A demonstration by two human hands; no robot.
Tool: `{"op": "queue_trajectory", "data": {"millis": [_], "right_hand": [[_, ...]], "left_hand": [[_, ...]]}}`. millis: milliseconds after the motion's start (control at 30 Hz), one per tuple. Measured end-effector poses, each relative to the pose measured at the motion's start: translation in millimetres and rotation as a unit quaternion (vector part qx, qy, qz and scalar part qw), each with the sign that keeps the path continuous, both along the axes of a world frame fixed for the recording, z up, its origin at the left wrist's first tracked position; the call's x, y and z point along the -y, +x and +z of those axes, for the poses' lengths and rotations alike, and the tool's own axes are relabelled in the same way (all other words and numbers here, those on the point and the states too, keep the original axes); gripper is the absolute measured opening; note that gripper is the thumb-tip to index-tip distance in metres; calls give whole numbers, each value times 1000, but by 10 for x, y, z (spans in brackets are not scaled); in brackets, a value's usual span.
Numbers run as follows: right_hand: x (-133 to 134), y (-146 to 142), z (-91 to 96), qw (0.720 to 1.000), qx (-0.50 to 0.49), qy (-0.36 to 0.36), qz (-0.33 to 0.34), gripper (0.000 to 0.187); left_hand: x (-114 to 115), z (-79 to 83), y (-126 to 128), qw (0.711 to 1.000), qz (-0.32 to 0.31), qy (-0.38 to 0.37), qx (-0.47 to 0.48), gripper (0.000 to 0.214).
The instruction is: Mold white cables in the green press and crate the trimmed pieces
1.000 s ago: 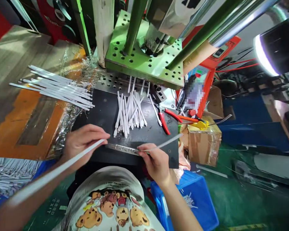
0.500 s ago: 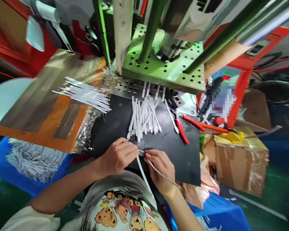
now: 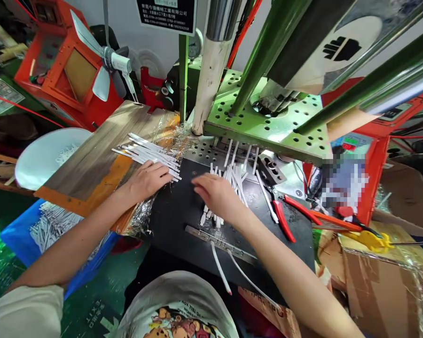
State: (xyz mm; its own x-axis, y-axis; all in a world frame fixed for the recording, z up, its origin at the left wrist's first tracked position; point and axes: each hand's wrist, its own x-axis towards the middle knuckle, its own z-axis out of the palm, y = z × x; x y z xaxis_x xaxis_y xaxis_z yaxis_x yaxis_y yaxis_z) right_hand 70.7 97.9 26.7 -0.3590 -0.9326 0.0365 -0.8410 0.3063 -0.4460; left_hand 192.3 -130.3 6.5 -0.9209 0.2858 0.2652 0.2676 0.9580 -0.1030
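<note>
My left hand (image 3: 146, 180) lies on the near ends of a row of long white strips (image 3: 146, 151) on the foil-wrapped wooden board (image 3: 91, 157), its fingers curled over them. My right hand (image 3: 216, 195) reaches over a pile of short white pieces (image 3: 237, 180) on the black plate (image 3: 183, 206), fingers bent down onto the pile. Two white strips (image 3: 220, 267) hang from a metal fixture bar (image 3: 218, 239) at the plate's near edge.
A green perforated press platen (image 3: 268, 129) looms just behind the pile. Red-handled pliers (image 3: 285, 220) lie at the right on the plate. A cardboard box (image 3: 384, 277) stands right, a blue bin of white strips (image 3: 45, 225) lower left, a fan (image 3: 105, 61) behind.
Both hands left the fixture bar, where two strips now hang. The left went out to the long strips, the right up to the short pieces. The view tilted up.
</note>
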Motion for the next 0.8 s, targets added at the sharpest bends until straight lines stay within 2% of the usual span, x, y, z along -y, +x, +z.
{"op": "queue_trajectory", "data": {"millis": [67,133,200,233,300,333,433,500,533,567,633,700,800], "right_hand": [[479,-28,-70,998,-24,46,-21,18],[809,-8,-106,996,-36,77,-38,22],[930,30,-90,995,-37,86,-41,24],[903,49,-65,995,-37,89,-38,24],[679,81,1,994,-52,93,-28,20],[493,96,33,993,-67,92,-28,18],[-256,186,83,993,-84,56,-68,16],[-785,323,55,992,-31,-12,-121,11],[-1021,418,17,987,6,-56,-148,10],[-1224,525,-40,979,38,-98,-174,9],[-1508,744,-196,961,74,-164,-211,9],[-1632,926,-368,949,72,-200,-232,9],[-1626,1064,-532,943,37,-227,-241,9]], "left_hand": [[58,-14,-40,999,-18,27,-21,22],[49,2,-35,997,-18,52,-49,22],[17,69,15,992,-11,90,-86,20],[-3,120,52,986,-1,126,-111,17],[-57,237,138,963,18,229,-143,12],[-95,288,182,942,31,298,-153,12],[-275,346,300,845,70,510,-142,19],[-450,288,367,792,98,588,-129,27],[-552,234,398,788,103,593,-126,28],[-659,169,426,800,102,579,-123,26],[-880,25,470,844,79,519,-107,20],[-1082,-108,490,882,29,465,-71,17],[-1299,-226,474,898,-48,436,-27,15]]}}
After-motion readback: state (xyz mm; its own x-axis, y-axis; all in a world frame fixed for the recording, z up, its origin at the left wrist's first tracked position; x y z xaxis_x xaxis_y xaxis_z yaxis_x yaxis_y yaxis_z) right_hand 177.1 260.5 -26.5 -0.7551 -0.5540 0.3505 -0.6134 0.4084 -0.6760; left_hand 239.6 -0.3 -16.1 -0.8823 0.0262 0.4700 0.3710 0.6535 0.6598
